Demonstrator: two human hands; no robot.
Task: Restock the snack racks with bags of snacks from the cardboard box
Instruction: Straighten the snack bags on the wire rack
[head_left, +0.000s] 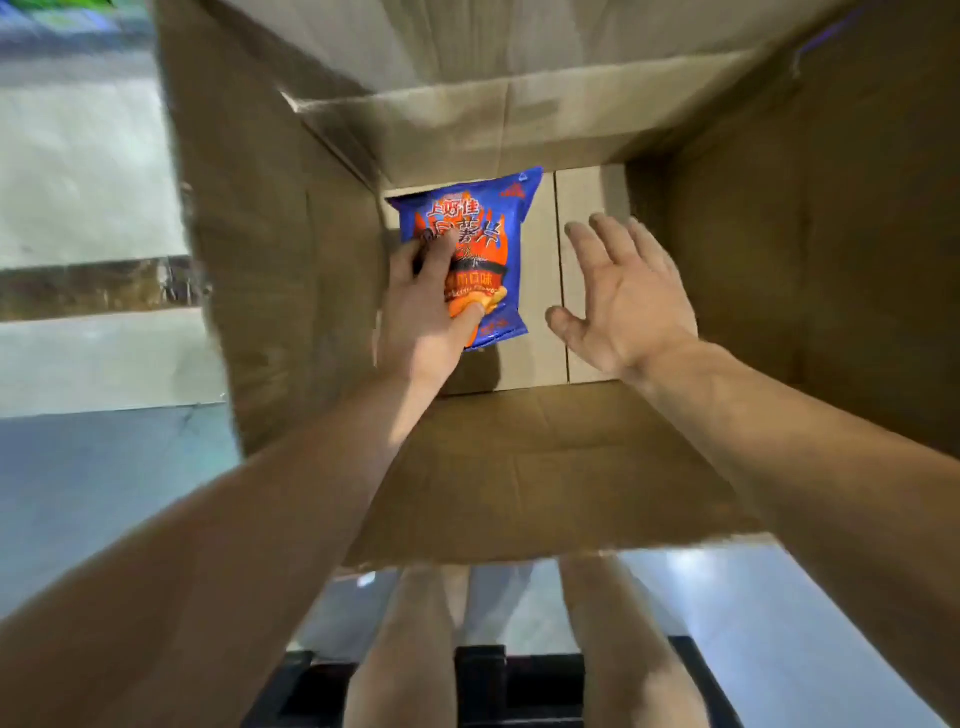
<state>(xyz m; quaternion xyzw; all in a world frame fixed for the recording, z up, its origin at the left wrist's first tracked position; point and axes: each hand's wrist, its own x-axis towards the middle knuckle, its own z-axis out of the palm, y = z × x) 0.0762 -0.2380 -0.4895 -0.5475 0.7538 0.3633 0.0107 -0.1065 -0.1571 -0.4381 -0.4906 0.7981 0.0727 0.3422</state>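
I look straight down into a tall open cardboard box (545, 467) on the floor. One blue snack bag (483, 228) with orange flames and red lettering lies on the box bottom, toward its left side. My left hand (426, 312) reaches deep into the box and its fingers close over the bag's left edge and front. My right hand (623, 301) hovers inside the box to the right of the bag, palm down with fingers spread, holding nothing. No snack rack shows in this view.
The box flaps stand up on all sides, the left flap (260, 234) tall and close to my left arm. Pale box bottom (587, 322) shows right of the bag. Shiny grey floor (104, 467) surrounds the box. My bare legs (613, 649) stand at the near side.
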